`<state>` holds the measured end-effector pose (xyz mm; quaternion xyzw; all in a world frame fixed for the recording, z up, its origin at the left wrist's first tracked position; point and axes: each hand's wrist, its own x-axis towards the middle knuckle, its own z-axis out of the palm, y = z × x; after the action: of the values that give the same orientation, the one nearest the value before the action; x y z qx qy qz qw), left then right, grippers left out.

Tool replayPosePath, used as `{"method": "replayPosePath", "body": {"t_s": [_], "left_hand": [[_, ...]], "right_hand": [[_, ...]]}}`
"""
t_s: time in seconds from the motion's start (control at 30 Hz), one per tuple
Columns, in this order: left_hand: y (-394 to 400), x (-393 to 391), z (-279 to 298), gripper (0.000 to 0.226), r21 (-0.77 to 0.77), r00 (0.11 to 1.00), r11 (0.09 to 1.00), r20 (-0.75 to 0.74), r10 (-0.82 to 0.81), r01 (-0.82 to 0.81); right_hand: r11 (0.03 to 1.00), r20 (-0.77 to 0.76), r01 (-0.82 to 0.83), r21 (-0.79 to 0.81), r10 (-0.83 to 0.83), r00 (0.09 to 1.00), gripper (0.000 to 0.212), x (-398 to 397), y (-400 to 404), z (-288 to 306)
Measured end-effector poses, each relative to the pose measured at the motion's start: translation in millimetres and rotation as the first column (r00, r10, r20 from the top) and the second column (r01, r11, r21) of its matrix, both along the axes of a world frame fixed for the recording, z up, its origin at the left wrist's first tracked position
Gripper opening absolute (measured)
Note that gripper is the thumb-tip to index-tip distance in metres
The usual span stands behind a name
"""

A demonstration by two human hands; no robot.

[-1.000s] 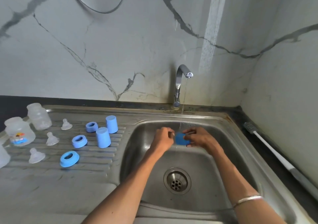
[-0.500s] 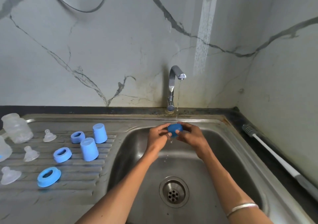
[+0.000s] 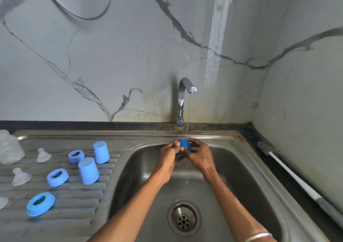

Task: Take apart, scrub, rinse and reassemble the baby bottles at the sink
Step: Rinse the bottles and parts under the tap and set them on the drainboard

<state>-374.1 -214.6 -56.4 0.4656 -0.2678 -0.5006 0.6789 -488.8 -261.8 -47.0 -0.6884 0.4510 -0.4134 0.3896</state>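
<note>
Both your left hand and right hand pinch one blue cap between them, directly under the tap's stream: you're rinsing. Next, I'd judge, set it leftward beside the two rinsed caps on the drainboard.

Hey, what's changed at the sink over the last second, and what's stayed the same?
Both hands raised the blue cap from lower in the basin up under the tap, turning it so the stream now falls onto it. The left hand and right hand kept hold of it throughout. The caps, rings and teats on the drainboard and the bottle brush stayed put.
</note>
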Motion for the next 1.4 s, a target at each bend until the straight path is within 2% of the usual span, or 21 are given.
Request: {"method": "replayPosePath", "body": {"t_s": [0.1, 0.23, 0.37, 0.47, 0.57, 0.67, 0.73, 0.83, 0.97, 1.07, 1.17, 1.27, 1.33, 1.4], "left_hand": [[3, 6, 1, 0.014, 0.036, 0.998, 0.999, 0.052, 0.025, -0.027], [3, 9, 3, 0.022, 0.081, 0.999, 0.996, 0.029, 0.041, -0.043], [5, 1, 6, 0.024, 0.080, 0.989, 0.997, -0.144, 0.029, -0.017], [8, -2, 7, 0.030, 0.101, 0.966, 0.994, -0.260, -0.008, 0.035], [7, -5, 8, 0.036, 0.114, 0.949, 0.990, -0.314, -0.039, 0.078], [7, -7, 8, 0.038, 0.114, 0.938, 0.987, -0.342, -0.065, 0.110], [8, -6, 8, 0.036, 0.138, 0.955, 0.982, -0.283, -0.088, 0.131], [4, -6, 4, 0.027, 0.167, 0.996, 0.984, -0.058, -0.062, 0.070], [0, 1, 3, 0.023, 0.059, 0.985, 0.993, 0.143, 0.096, -0.106], [2, 2, 5, 0.017, -0.015, 0.959, 0.991, 0.251, 0.130, -0.131], [1, 1, 2, 0.011, -0.001, 0.958, 0.992, 0.258, 0.124, -0.128], [5, -2, 7, 0.011, 0.015, 0.986, 0.994, 0.131, 0.108, -0.111], [12, -3, 12, 0.016, 0.028, 0.989, 0.997, 0.129, 0.070, -0.074], [20, -4, 14, 0.020, 0.073, 0.980, 0.996, 0.192, 0.043, -0.057]], "right_hand": [[0.999, -0.028, -0.042, 0.000, 0.042, 0.999, 0.050, 2, 1, -3], [0.993, -0.031, -0.113, 0.041, 0.114, 0.993, 0.045, 1, -1, -4], [0.989, -0.017, -0.132, 0.066, 0.134, 0.991, 0.052, 0, -1, -2], [0.991, 0.081, -0.086, 0.100, 0.078, 0.994, 0.052, 0, -2, -4], [0.990, 0.104, -0.090, 0.110, 0.079, 0.991, 0.055, 2, -2, -1], [0.992, 0.039, -0.101, 0.075, 0.099, 0.994, 0.055, 3, -4, -3], [0.996, 0.015, -0.074, 0.055, 0.073, 0.997, 0.058, 2, -5, -5], [0.997, 0.032, -0.039, 0.061, 0.037, 0.999, 0.065, 0, -2, 0], [0.999, -0.079, -0.024, 0.035, 0.026, 0.996, 0.068, -2, 1, 6], [1.000, -0.077, 0.008, 0.030, -0.005, 0.997, 0.062, -4, 1, 6], [0.999, -0.060, 0.027, -0.029, -0.029, 0.998, 0.052, -3, 2, 5], [0.995, -0.062, 0.063, -0.083, -0.069, 0.996, 0.055, -1, 7, 8], [0.991, -0.071, 0.087, -0.099, -0.094, 0.993, 0.057, 0, 10, 9], [0.988, -0.089, 0.114, -0.100, -0.123, 0.988, 0.058, 0, 16, 12]]}}
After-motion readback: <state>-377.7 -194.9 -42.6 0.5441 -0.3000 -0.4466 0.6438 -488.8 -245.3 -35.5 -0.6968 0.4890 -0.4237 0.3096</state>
